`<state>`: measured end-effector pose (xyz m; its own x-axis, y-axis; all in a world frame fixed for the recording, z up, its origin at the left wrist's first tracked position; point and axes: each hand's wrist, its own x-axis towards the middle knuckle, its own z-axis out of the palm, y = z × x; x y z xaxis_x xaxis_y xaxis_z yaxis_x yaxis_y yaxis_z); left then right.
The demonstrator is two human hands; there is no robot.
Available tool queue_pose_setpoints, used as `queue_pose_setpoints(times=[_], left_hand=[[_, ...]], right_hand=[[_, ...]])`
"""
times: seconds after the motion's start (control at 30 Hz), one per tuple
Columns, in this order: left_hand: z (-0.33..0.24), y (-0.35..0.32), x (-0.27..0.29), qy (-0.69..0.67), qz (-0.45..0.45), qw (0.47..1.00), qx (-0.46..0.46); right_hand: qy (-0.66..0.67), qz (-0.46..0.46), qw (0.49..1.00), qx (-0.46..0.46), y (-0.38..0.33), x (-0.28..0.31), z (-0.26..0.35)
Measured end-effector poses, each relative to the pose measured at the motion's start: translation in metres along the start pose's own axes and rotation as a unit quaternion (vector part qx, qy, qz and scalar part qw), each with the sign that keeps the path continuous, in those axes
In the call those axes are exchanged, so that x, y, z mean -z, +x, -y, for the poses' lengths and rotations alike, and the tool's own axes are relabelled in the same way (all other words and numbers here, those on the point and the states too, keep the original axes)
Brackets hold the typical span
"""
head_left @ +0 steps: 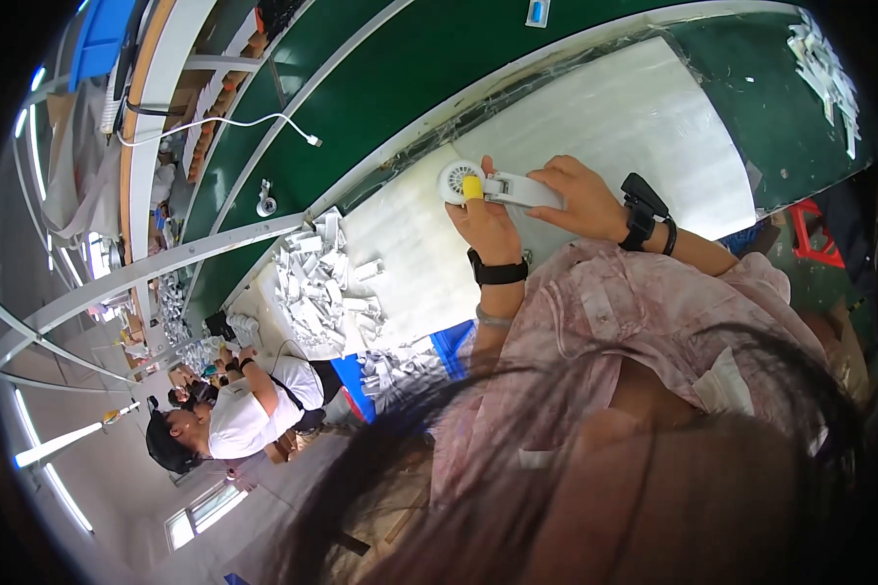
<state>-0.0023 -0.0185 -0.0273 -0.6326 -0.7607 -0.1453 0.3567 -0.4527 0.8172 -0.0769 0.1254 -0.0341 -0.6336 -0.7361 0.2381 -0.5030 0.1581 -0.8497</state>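
While a green desk [390,93] carries a pale sheet [615,122], a heap of white plastic parts [312,283] lies at the sheet's left end. The left hand [490,232] grips a white handheld fan [523,192] by its round head, the right hand [585,200] by its handle; a yellow cover [472,187] caps one left digit.

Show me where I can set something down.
Bare: the white sheeting from the right hand to the green surface, and between the left hand and the heap of white parts. Crowded: that heap, and the far-right pile of white pieces.
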Motion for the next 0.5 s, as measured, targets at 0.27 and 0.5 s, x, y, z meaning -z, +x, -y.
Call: queue_pose_setpoints(times=[0.27,0.5], left_hand=[[0.001,-0.004,0.000,0.002,-0.006,1.000,-0.015],[0.000,-0.005,0.006,0.003,0.023,1.000,-0.007]], right_hand=[[-0.005,0.002,1.000,0.005,-0.002,-0.004,-0.001],[0.092,0.062,0.993,-0.029,0.001,0.010,-0.007]])
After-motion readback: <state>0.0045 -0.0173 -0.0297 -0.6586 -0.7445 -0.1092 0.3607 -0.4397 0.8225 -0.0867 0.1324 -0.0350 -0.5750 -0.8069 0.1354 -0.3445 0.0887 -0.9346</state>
